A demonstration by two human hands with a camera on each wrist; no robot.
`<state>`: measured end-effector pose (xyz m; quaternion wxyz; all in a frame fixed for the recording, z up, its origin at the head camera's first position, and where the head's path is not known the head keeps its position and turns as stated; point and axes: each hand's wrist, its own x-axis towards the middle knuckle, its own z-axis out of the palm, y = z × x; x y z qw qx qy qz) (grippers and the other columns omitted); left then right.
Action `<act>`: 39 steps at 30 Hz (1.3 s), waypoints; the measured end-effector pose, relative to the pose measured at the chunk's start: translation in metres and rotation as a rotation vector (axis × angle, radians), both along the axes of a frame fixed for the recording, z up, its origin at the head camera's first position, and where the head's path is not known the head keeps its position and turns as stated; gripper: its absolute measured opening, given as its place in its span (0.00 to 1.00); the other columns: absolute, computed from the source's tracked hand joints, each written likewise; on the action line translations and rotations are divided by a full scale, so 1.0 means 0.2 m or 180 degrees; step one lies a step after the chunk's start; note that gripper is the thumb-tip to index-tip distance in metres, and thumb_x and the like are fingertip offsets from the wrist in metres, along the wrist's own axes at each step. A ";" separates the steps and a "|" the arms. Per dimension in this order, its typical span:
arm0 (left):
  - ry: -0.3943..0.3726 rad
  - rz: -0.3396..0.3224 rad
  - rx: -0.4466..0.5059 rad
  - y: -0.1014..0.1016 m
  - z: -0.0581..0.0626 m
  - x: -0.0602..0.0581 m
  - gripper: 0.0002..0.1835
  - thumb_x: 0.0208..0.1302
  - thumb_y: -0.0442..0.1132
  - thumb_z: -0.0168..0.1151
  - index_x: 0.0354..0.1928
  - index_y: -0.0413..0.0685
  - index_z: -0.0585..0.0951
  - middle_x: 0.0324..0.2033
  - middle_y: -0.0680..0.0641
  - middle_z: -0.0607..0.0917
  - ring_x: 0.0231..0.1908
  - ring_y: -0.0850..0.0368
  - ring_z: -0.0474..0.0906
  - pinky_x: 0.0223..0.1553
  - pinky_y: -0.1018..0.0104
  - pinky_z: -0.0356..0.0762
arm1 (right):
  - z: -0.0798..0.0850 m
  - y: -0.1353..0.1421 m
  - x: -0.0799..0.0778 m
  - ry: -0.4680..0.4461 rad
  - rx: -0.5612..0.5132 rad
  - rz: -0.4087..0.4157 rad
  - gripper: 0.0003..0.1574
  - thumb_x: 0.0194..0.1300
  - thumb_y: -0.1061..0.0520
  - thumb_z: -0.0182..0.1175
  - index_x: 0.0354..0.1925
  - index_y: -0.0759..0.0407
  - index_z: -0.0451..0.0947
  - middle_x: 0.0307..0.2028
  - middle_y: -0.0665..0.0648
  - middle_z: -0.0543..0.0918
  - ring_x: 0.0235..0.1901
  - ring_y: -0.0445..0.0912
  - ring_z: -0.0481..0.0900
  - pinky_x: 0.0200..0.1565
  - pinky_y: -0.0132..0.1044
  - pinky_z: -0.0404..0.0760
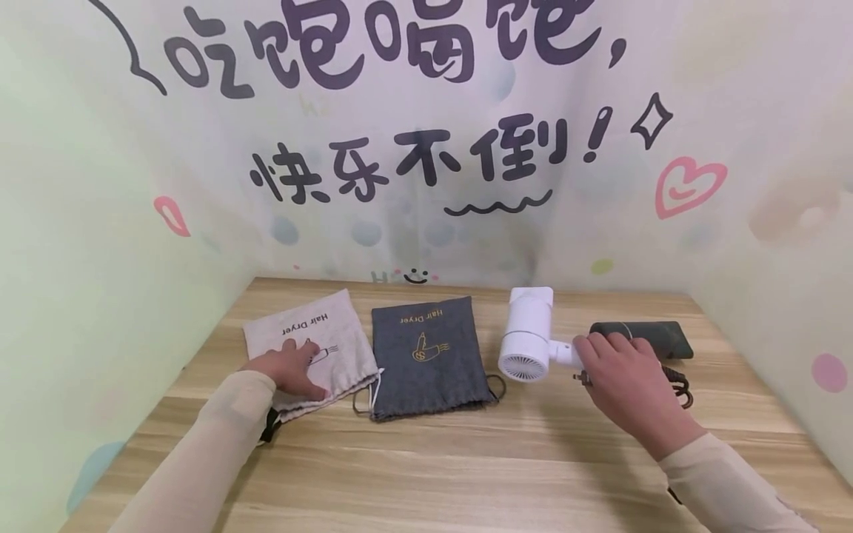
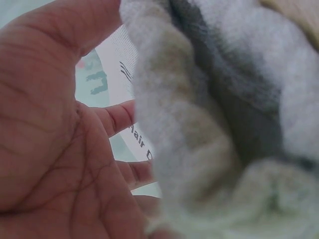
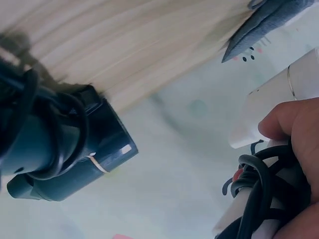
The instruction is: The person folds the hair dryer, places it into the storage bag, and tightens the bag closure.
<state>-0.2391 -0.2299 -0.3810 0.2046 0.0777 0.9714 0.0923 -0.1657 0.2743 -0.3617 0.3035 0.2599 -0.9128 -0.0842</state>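
Observation:
My right hand grips the handle of a white hair dryer. In the right wrist view, its black cord is wound round the handle under the fingers. The dryer's round grille faces me in the head view. At the left, my left hand rests on a light drawstring pouch printed "Hair Dryer". Its fingers are spread over the printed face, near the gathered mouth, which gapes in the left wrist view. A dark grey pouch with yellow print lies beside the light one.
A dark green hair dryer lies at the right behind my right hand, a cord wound round its handle. The wooden table meets a printed cloth backdrop at the back. A small black object shows under my left wrist.

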 end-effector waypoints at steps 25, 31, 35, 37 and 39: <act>0.0018 -0.0001 0.0015 0.00 0.01 0.01 0.50 0.50 0.60 0.73 0.70 0.41 0.65 0.62 0.23 0.63 0.53 0.22 0.70 0.52 0.33 0.69 | 0.03 -0.11 -0.01 0.0156 -0.0029 0.0159 0.30 0.41 0.59 0.74 0.41 0.64 0.69 0.33 0.60 0.73 0.31 0.56 0.72 0.30 0.49 0.68; 0.0043 0.0008 0.0032 0.01 0.02 0.02 0.50 0.48 0.60 0.74 0.69 0.41 0.66 0.62 0.22 0.62 0.51 0.21 0.70 0.51 0.32 0.70 | 0.04 -0.14 -0.01 0.0086 -0.0066 0.0160 0.32 0.40 0.59 0.76 0.42 0.64 0.70 0.34 0.60 0.74 0.33 0.56 0.74 0.30 0.49 0.69; 0.0078 0.0010 0.0006 0.01 0.01 0.02 0.50 0.48 0.60 0.74 0.68 0.42 0.67 0.60 0.23 0.64 0.50 0.23 0.72 0.50 0.33 0.71 | 0.04 -0.15 -0.02 0.0045 -0.0046 0.0153 0.34 0.39 0.59 0.77 0.43 0.64 0.70 0.34 0.60 0.74 0.33 0.55 0.74 0.31 0.49 0.69; 0.0084 0.0009 -0.0005 0.01 0.01 0.02 0.50 0.48 0.61 0.74 0.68 0.42 0.67 0.60 0.24 0.65 0.50 0.23 0.72 0.50 0.33 0.71 | 0.04 -0.15 -0.02 0.0030 -0.0048 0.0154 0.34 0.39 0.59 0.77 0.43 0.64 0.70 0.35 0.60 0.74 0.34 0.55 0.74 0.31 0.49 0.69; 0.0081 0.0016 -0.0009 0.00 0.01 0.02 0.50 0.48 0.61 0.74 0.68 0.42 0.67 0.61 0.23 0.64 0.50 0.23 0.71 0.50 0.33 0.71 | 0.04 -0.16 -0.03 0.0010 -0.0045 0.0156 0.34 0.39 0.59 0.77 0.43 0.64 0.71 0.35 0.60 0.75 0.34 0.55 0.74 0.32 0.49 0.69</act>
